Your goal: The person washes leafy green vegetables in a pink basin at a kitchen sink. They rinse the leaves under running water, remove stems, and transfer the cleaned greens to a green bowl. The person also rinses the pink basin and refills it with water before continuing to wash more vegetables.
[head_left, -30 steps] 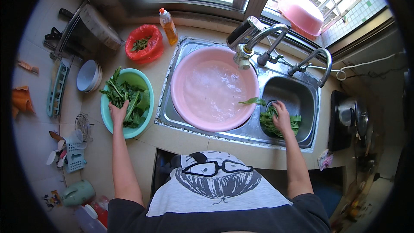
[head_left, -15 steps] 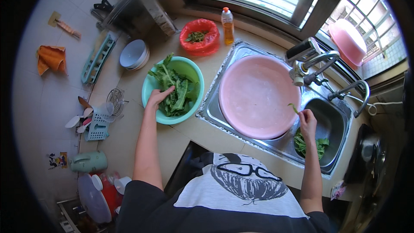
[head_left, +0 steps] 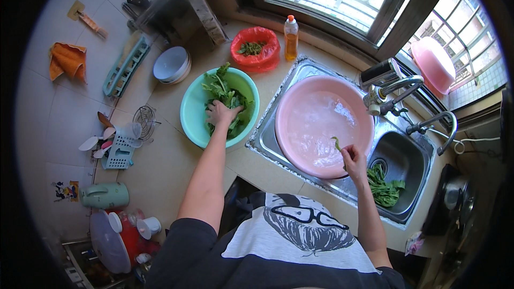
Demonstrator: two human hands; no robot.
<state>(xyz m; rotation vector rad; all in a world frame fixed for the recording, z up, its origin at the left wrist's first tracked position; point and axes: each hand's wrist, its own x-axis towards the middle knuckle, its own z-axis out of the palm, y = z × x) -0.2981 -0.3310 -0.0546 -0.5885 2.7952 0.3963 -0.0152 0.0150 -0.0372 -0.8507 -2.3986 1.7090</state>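
Observation:
My left hand (head_left: 220, 113) rests on leafy greens (head_left: 229, 96) in the mint-green basin (head_left: 188, 111), its fingers spread apart over the leaves. Some leaves stick up past the basin's far rim. Over the near right part of the large pink basin (head_left: 292, 152), my right hand (head_left: 354, 160) pinches a thin strip of green leaf (head_left: 335, 142). Water with a rippled, shiny surface fills part of the pink basin, which sits in the left sink bowl. A pile of wet greens (head_left: 386, 190) lies in the smaller right sink bowl (head_left: 405, 152), beside my right wrist.
A faucet (head_left: 377, 99) reaches toward the pink basin, and a second curved tap (head_left: 450, 120) stands farther right. Behind are a red plastic bag (head_left: 256, 61) with greens inside and an orange-capped bottle (head_left: 290, 38). Stacked bowls (head_left: 170, 64) and a wire rack (head_left: 144, 122) stand left.
My left hand has moved from lifted leaves to spread fingers on the greens inside the basin. My right hand has moved left from the small sink bowl to the pink basin, carrying the leaf strip.

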